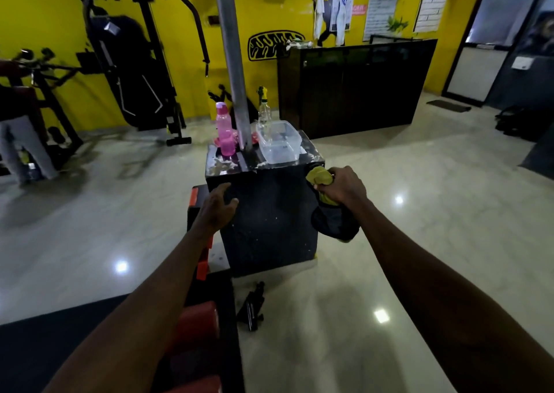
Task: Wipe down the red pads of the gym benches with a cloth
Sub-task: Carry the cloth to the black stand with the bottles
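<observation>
The left hand (215,209) reaches forward with its fingers (223,190) spread and relaxed, holding nothing. Their tips are close to the front face of the black table (269,212), though I cannot tell if they touch it. Below those fingers, beside the forearm, lies a red pad (196,329). Above them on the table top stand a pink bottle (224,128), a metal pole (236,77) and a clear tub (280,143). At the table's right corner, the right hand (341,187) has its fingers curled tight round a bunched yellow-green cloth (319,176), well apart from the pad.
</observation>
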